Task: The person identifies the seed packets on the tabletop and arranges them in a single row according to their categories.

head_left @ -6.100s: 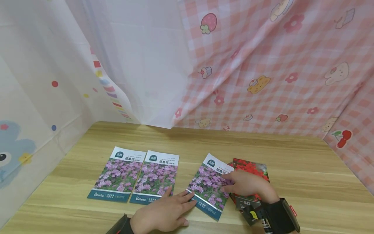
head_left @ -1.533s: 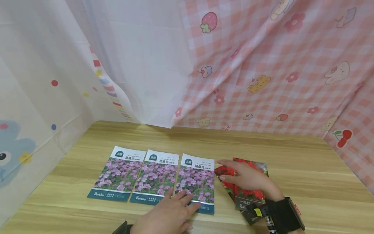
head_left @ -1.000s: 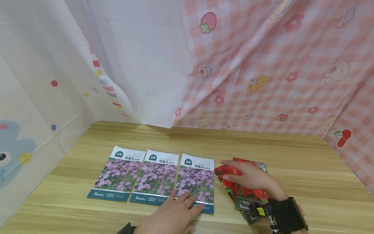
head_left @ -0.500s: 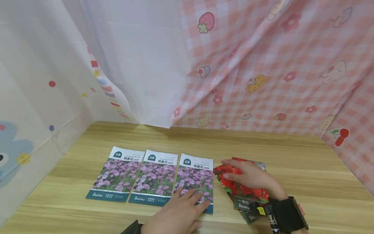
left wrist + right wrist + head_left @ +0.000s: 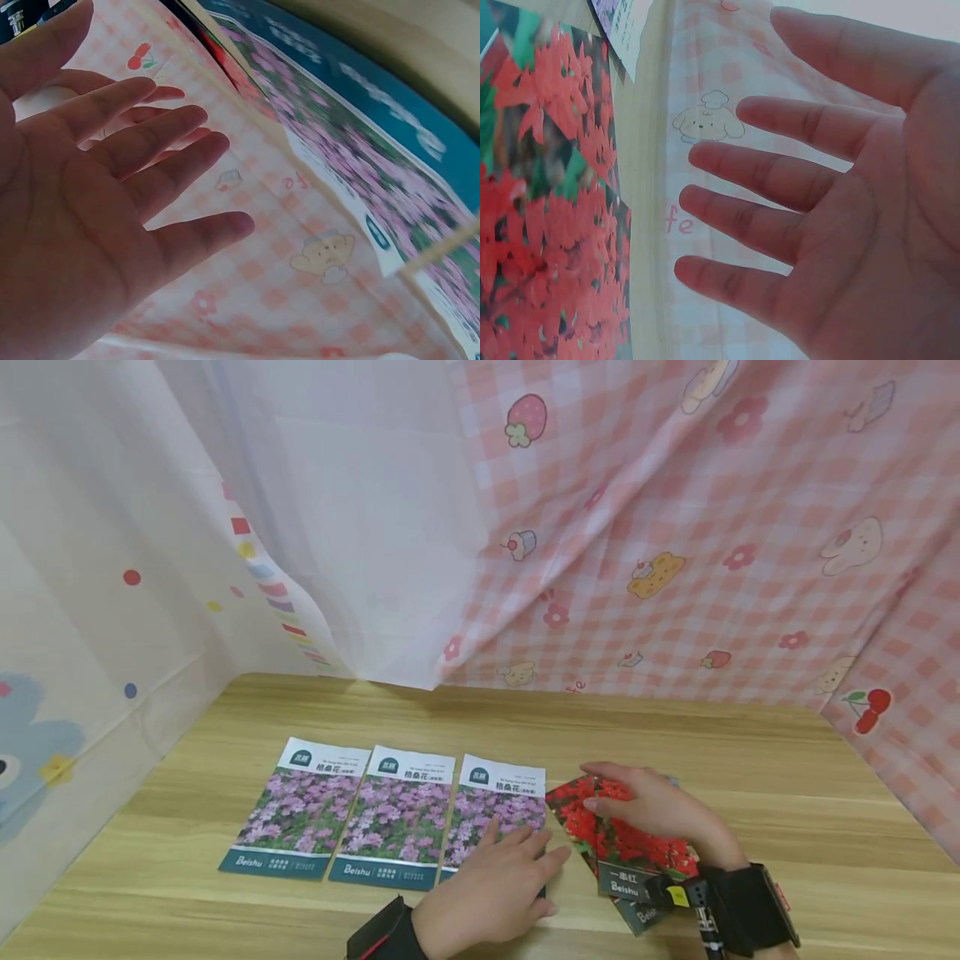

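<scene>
Three seed packets with purple flowers, left [image 5: 300, 810], middle [image 5: 397, 818] and right [image 5: 480, 814], lie side by side in a row. Over the lower part of the right one is my left hand [image 5: 498, 885], fingers spread. The left wrist view shows that hand's palm with nothing in it, a purple packet [image 5: 337, 135] beyond the fingers. Two red-flower packets overlap askew to the right: the upper one [image 5: 652, 852] covers much of the lower one [image 5: 577, 822]. My right hand [image 5: 656, 806] hovers over their top part, its straight fingers holding nothing in the right wrist view.
Everything lies on a wood-grain table [image 5: 420, 710]. A pink checked cloth [image 5: 600, 635] hangs behind it, with a white cloth [image 5: 375, 568] to its left. Both wrists wear black straps, and a small black device [image 5: 705, 918] hangs at the right wrist.
The right purple packet, earlier tilted against the red ones, now lies straight in the row. My left hand has since moved right and lifted. My right hand has shifted slightly right over the red packets.
</scene>
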Demonstrator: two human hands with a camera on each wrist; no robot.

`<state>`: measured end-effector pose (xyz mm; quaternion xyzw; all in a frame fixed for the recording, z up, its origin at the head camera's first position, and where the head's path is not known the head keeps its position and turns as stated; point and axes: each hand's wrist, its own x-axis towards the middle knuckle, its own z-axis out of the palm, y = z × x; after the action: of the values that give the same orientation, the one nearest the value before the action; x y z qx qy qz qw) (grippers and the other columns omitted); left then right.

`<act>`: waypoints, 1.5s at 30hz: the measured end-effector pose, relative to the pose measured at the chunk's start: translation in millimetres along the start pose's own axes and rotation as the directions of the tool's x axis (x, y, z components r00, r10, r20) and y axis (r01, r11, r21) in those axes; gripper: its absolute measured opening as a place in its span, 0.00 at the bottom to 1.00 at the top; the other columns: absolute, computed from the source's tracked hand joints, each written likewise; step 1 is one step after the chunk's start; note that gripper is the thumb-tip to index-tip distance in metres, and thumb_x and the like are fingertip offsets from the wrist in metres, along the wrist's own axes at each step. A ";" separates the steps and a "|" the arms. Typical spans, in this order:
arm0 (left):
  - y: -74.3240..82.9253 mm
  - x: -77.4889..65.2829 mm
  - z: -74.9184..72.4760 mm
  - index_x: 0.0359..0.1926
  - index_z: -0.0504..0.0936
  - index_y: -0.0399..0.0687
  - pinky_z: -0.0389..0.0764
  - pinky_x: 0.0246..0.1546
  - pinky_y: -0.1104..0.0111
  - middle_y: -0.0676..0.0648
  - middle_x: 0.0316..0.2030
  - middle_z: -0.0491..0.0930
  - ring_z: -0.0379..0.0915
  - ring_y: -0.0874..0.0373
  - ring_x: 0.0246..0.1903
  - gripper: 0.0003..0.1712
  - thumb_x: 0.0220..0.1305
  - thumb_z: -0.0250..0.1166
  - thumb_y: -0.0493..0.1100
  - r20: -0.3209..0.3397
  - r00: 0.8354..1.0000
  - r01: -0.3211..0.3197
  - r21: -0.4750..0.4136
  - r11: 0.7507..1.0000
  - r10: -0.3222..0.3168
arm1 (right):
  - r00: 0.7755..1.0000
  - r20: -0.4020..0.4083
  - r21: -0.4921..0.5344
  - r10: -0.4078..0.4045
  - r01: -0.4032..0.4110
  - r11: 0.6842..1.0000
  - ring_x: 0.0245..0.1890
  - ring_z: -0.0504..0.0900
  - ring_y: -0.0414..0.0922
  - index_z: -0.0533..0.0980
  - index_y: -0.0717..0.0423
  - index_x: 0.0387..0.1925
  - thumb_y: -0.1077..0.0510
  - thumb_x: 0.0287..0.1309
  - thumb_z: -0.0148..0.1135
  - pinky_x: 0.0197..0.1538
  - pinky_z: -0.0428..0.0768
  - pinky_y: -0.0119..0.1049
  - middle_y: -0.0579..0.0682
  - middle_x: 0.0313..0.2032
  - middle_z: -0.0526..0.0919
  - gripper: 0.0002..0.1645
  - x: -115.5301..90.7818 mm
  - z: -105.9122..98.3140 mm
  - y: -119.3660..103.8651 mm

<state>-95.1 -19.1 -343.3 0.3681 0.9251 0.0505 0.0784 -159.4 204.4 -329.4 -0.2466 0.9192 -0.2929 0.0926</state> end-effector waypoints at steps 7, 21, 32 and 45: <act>12.4 15.9 1.3 0.65 0.63 0.60 0.55 0.60 0.47 0.52 0.65 0.59 0.53 0.54 0.64 0.35 0.57 0.60 0.59 0.027 0.999 0.018 0.004 1.000 -0.019 | 1.000 -0.018 0.026 -0.007 0.008 1.000 0.56 0.67 0.62 0.65 0.66 0.59 0.47 0.61 0.55 0.54 0.66 0.58 0.64 0.56 0.70 0.33 -2.9 -7.0 9.5; 25.7 37.6 8.7 0.66 0.62 0.64 0.54 0.61 0.49 0.55 0.65 0.58 0.52 0.58 0.64 0.37 0.56 0.59 0.62 0.139 0.988 0.058 0.043 0.997 -0.064 | 0.995 -0.009 0.043 0.099 -0.098 0.994 0.56 0.65 0.65 0.65 0.66 0.59 0.52 0.58 0.59 0.52 0.67 0.60 0.67 0.56 0.68 0.33 -5.4 -8.8 29.4; 28.4 43.8 15.4 0.66 0.61 0.66 0.50 0.62 0.49 0.58 0.65 0.57 0.50 0.62 0.65 0.38 0.54 0.58 0.65 0.182 0.980 0.064 0.084 0.994 -0.078 | 0.982 0.086 -0.006 0.167 -0.167 0.986 0.58 0.62 0.67 0.61 0.64 0.63 0.51 0.53 0.63 0.54 0.64 0.61 0.67 0.59 0.65 0.39 -5.2 -3.8 31.9; 28.8 44.2 16.7 0.65 0.62 0.65 0.51 0.61 0.47 0.60 0.64 0.59 0.51 0.62 0.64 0.38 0.54 0.60 0.64 0.177 0.981 0.071 0.076 0.995 -0.084 | 0.967 0.216 -0.024 0.137 -0.136 0.990 0.61 0.58 0.66 0.57 0.65 0.65 0.47 0.52 0.64 0.57 0.60 0.61 0.68 0.62 0.59 0.46 -7.5 -2.0 37.4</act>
<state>-104.4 32.7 -360.1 0.3374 0.9290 -0.0182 0.1509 -168.5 235.6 -349.4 -0.2137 0.9196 -0.2530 0.2114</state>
